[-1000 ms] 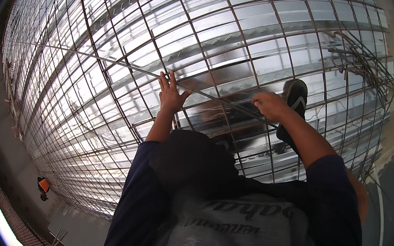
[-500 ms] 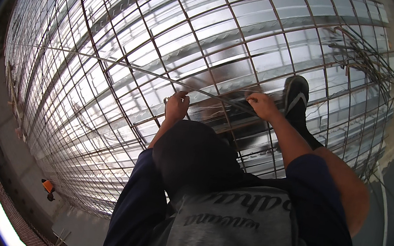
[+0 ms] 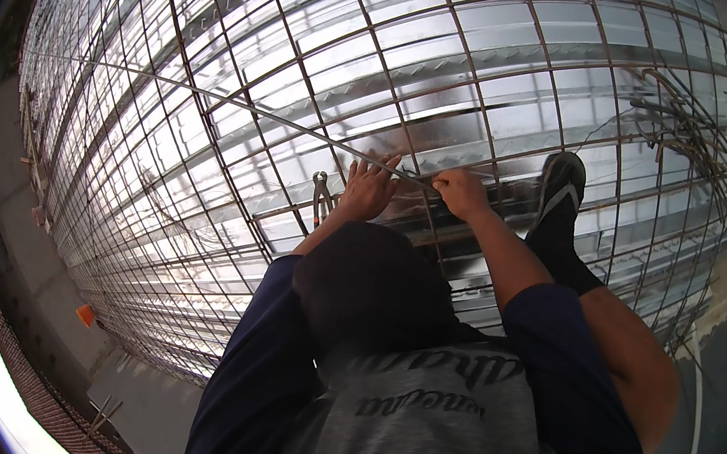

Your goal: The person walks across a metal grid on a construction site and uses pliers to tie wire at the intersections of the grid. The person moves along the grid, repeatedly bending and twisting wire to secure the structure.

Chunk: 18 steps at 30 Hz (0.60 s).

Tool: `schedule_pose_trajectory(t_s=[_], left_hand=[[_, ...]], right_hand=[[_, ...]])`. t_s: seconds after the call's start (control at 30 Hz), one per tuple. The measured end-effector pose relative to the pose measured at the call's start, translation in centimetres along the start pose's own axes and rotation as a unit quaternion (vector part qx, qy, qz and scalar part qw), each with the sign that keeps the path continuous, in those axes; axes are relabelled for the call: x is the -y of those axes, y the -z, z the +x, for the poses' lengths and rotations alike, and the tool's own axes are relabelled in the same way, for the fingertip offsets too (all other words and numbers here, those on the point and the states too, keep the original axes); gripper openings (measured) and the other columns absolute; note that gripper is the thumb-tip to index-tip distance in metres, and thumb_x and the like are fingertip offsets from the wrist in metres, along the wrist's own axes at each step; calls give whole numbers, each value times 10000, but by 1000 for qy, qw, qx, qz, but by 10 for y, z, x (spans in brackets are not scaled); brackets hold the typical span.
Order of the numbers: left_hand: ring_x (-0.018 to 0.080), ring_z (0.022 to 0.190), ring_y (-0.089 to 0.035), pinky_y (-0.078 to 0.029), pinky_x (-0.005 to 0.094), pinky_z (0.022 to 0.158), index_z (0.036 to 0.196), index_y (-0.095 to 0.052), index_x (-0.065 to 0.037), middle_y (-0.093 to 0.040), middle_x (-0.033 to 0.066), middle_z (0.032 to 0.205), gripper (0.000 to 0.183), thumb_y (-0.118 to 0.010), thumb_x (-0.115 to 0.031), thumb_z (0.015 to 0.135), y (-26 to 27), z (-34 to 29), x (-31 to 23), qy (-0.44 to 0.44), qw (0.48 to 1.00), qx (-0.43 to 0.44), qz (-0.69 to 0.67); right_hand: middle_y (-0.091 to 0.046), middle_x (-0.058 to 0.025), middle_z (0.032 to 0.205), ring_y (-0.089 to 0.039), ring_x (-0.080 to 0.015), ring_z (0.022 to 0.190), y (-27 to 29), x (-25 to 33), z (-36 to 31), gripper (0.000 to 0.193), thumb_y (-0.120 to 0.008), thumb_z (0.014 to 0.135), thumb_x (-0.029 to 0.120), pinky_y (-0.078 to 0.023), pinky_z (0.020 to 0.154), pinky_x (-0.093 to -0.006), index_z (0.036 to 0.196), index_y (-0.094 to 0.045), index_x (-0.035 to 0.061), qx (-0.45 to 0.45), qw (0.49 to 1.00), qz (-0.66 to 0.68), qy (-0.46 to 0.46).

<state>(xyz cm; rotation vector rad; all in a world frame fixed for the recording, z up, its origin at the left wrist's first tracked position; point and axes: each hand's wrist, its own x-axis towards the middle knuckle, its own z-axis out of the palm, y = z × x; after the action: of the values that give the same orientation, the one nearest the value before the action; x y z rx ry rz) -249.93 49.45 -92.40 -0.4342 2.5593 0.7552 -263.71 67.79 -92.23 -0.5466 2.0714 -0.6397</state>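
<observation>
A long thin grey rod [image 3: 294, 124] slants across the steel bar mesh [image 3: 488, 115] from the far left to my hands. My left hand [image 3: 368, 193] lies over the mesh at the rod with its fingers spread, gripping nothing that I can see. Just right of it, my right hand [image 3: 462, 192] is closed in a pinch at the rod's near end; what is between its fingers is hidden. A pair of pincers [image 3: 320, 196] with reddish handles rests on the mesh left of my left hand.
Corrugated shiny metal decking [image 3: 431, 135] lies beneath the mesh. My right foot in a dark shoe [image 3: 562, 184] stands on it. A tangle of bent bars and wires [image 3: 684, 131] lies at the far right. An orange object [image 3: 85, 315] is at the lower left, beyond the mesh.
My left hand has moved right and its fingers have spread; the pincers now show apart from it. My right hand has shifted left and slightly down, against the rod.
</observation>
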Motion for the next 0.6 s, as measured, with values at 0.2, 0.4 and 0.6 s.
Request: schedule_pose_trajectory(t_s=[0.2,0.4,0.6], left_hand=[[388,1356,-295,-254,616,1059,1422,-374,-214,-363,92,1465,486,-433,-336,955,-10,13,-1,54,994,95,-30],[332,1247,-417,-313,541,990,1298,-549,-251,-502,90,1320,421,-464,-361,900,-9,10,-6,126,983,-15,-133],[310,1262,-423,-280,561,1037,1075,-691,-228,-530,140,1263,316,-592,-337,796,-31,18,-3,221,962,-60,-151]], right_hand=[[-666,-159,848,-628,-373,846,3,3,-2,203,-625,810,280,-484,762,-455,845,-715,101,-18,999,43,-1],[-647,-163,788,-624,-343,759,-7,6,4,203,-622,837,224,-468,688,-409,882,-691,39,2,1000,-2,21],[-652,-221,796,-642,-356,785,-13,-1,22,311,-621,850,288,-467,708,-440,827,-684,-16,60,995,-75,-36]])
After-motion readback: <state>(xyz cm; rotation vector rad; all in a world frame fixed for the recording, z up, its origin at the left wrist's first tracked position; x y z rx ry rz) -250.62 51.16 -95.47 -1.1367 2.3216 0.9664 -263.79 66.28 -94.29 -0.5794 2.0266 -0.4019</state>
